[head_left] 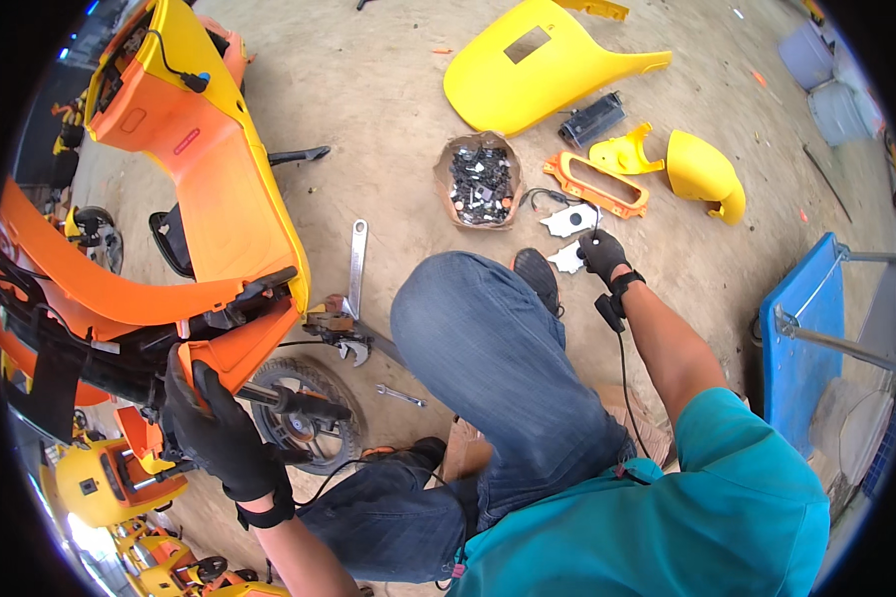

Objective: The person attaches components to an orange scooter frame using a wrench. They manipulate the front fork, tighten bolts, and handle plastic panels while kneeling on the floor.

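My left hand [219, 433], in a black glove, is closed round the edge of an orange panel [241, 350] at the rear of a yellow and orange scooter [231, 214]. Thumb and fingers lie on either side of that edge. Out to the right, my right hand [602, 253], gloved too, is closed low over the floor beside white flat parts [570, 220]. A thin dark piece shows at its fingertips, too small to name. Close by lie a black cable [540, 193] and an orange frame [595, 185].
A bag of screws and small dark parts [481, 182] stands ahead. Yellow panels [533, 70] lie beyond it. A large wrench [357, 267], a smaller wrench [400, 395] and a wheel [309, 423] are near the scooter. A blue folding table [806, 328] stands on the right.
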Tool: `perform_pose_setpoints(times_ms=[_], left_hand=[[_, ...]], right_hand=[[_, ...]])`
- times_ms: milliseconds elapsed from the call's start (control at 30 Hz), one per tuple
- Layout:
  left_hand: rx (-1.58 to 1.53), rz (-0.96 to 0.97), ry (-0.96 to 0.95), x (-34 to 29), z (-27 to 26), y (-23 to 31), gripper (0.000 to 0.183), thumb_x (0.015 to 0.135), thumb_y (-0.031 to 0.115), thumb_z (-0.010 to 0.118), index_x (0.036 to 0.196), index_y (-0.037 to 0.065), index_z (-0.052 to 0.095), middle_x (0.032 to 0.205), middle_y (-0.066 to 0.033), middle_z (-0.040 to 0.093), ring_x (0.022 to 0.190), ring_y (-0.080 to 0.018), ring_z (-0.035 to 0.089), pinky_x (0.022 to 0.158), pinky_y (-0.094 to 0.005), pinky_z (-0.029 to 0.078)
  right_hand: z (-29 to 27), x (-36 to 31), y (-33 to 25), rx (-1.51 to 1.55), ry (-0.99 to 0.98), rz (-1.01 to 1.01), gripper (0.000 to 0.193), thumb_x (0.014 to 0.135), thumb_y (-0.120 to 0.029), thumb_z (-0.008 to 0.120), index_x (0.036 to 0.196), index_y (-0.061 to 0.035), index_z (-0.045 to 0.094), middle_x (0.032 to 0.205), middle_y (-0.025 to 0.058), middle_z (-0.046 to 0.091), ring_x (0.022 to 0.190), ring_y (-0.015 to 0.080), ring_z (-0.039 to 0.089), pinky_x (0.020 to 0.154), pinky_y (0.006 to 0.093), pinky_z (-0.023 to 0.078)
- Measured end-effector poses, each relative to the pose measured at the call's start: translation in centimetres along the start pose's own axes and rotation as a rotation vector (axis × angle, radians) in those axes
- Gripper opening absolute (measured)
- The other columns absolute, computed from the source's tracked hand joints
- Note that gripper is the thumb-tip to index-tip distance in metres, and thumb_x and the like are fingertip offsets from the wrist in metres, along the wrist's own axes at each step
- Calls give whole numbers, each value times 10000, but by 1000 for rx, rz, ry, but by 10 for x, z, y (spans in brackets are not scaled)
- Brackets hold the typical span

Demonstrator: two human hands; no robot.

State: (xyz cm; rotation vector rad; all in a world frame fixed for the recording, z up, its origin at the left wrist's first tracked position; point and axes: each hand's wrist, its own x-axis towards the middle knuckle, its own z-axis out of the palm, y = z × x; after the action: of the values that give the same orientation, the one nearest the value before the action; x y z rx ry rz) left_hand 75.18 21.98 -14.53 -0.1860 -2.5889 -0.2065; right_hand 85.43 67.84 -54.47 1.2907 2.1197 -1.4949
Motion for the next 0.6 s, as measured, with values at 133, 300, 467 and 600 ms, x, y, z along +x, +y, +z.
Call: perform_pose_setpoints(times_ms=[133, 300, 467, 600], left_hand=[[46, 18, 1, -1, 0, 1, 313, 962, 105, 526, 1247, -14, 573, 1138, -214, 633, 1028, -333, 607, 904, -399, 454], [28, 8, 8, -1, 2, 3, 313, 952, 86, 531, 1239, -31, 573, 1148, -211, 638, 1015, -330, 625, 879, -389, 472], [47, 10, 29, -1, -1, 7, 287, 935, 79, 549, 1196, -35, 589, 1093, -209, 653, 982, -332, 638, 861, -380, 482], [43, 62, 26, 3, 5, 5, 300, 920, 66, 569, 1210, -9, 585, 1096, -204, 646, 991, -337, 629, 867, -384, 480]], right_hand=[[15, 33, -5, 24, -3, -75, 298, 928, -321, 557, 898, -42, 655, 696, 66, 650, 604, 161, 629, 558, 320, 518], [16, 26, -56, 570, -194, -117, 190, 954, -219, 547, 1019, -58, 624, 724, 19, 607, 586, 103, 573, 540, 262, 487], [25, 16, -105, 315, -61, -171, 188, 894, -186, 580, 948, -8, 603, 732, 79, 636, 579, 145, 621, 506, 291, 506], [37, 11, -125, 252, -110, -318, 186, 904, -202, 572, 932, -20, 602, 734, 60, 638, 562, 131, 610, 496, 280, 505]])
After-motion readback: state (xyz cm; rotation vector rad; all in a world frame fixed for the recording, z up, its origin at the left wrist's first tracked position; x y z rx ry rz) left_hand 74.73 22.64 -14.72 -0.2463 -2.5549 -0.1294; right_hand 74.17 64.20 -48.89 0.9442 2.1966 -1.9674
